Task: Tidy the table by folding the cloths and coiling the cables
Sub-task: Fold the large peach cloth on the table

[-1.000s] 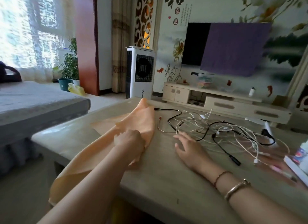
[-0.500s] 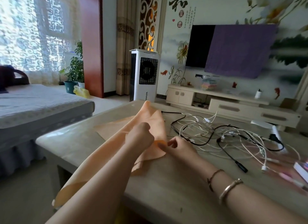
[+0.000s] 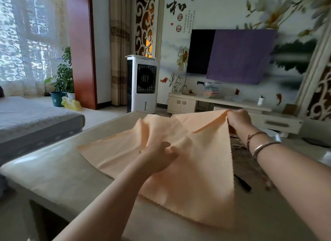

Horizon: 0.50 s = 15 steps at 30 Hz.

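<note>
A peach cloth (image 3: 193, 178) lies spread over the middle of the beige table (image 3: 53, 170), partly lifted and creased. My left hand (image 3: 159, 156) sits on the cloth's middle with fingers bunched into the fabric. My right hand (image 3: 239, 118) pinches a far corner of the cloth and holds it raised above the table. The cables are mostly hidden under the cloth and my right arm; only a dark plug end (image 3: 243, 183) and some wire near my right wrist show.
The table's left edge drops to the floor, with a grey bed (image 3: 35, 118) beyond it. A white air cooler (image 3: 143, 83), a TV stand (image 3: 215, 104) and a wall TV half covered by a purple cloth (image 3: 240, 54) stand behind the table.
My right hand took a corner of the peach cloth and pulled it up and to the right, spreading the cloth out over the cables. My left hand stayed on the cloth's middle.
</note>
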Each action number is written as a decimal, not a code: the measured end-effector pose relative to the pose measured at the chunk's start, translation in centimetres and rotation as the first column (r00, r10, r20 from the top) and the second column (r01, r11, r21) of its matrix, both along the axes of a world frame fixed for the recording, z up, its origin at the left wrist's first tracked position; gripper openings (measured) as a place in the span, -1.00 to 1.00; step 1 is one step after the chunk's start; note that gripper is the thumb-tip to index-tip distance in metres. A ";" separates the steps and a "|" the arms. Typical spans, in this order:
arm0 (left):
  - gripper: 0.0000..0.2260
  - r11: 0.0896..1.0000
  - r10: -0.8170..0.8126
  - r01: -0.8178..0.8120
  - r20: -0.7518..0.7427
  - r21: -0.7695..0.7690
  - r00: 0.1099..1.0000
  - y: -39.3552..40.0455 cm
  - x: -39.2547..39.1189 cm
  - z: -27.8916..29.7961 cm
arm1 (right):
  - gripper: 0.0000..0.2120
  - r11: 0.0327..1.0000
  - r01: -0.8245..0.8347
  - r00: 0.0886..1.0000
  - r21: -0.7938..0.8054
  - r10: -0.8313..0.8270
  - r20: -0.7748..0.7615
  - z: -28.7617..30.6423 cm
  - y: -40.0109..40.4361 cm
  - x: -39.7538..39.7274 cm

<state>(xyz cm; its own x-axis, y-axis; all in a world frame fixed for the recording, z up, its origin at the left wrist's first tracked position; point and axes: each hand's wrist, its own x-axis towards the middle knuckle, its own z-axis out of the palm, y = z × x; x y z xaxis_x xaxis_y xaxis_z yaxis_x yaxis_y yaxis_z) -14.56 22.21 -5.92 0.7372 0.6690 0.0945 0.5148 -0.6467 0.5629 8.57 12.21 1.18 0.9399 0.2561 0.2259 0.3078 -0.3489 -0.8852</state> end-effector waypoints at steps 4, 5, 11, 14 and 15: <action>-0.49 0.990 -0.092 0.097 -0.056 0.104 0.994 -0.9 2.7 -0.3 | -0.61 0.913 0.176 0.979 -0.368 -0.123 0.162 -0.3 -5.0 5.9; -0.49 0.988 -0.100 0.107 -0.067 0.110 0.993 -0.9 3.4 -0.5 | -0.55 0.853 0.205 0.963 -0.480 -0.089 0.253 -0.9 -5.7 6.2; -0.41 0.977 -0.034 0.087 -0.259 0.195 0.965 -0.6 4.9 -2.4 | -0.81 0.753 0.186 0.789 -0.632 0.269 0.553 -4.6 -6.0 2.5; -0.37 0.977 -0.023 0.086 -0.308 0.194 0.951 0.1 4.4 -3.4 | -0.79 0.829 -0.105 0.764 -0.549 0.421 0.490 -6.1 -5.8 -0.9; -0.37 0.975 -0.021 0.090 -0.315 0.206 0.949 0.2 4.2 -3.6 | -0.80 0.826 -0.197 0.734 -0.528 0.482 0.480 -6.4 -5.8 -2.1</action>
